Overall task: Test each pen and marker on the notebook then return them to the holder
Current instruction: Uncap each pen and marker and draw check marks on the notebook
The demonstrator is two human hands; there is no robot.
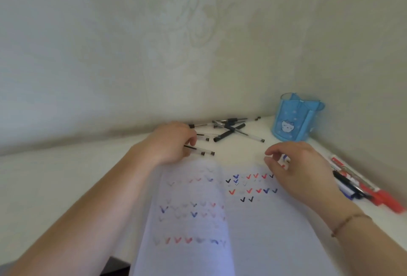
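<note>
While the left hand [174, 141] pinches a clear pen [199, 150] on the tabletop [55, 176] above the notebook [253, 220] and the right hand [297, 165] hovers loosely curled, seemingly empty, the pen is best lifted level, uncapped, tried on bare paper, then dropped in the blue holder [293, 119].

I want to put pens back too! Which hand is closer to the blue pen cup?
Right. The right hand hovers just in front of the blue pen cup, over the notebook. The left hand is farther off to the cup's left, holding a pen.
</note>
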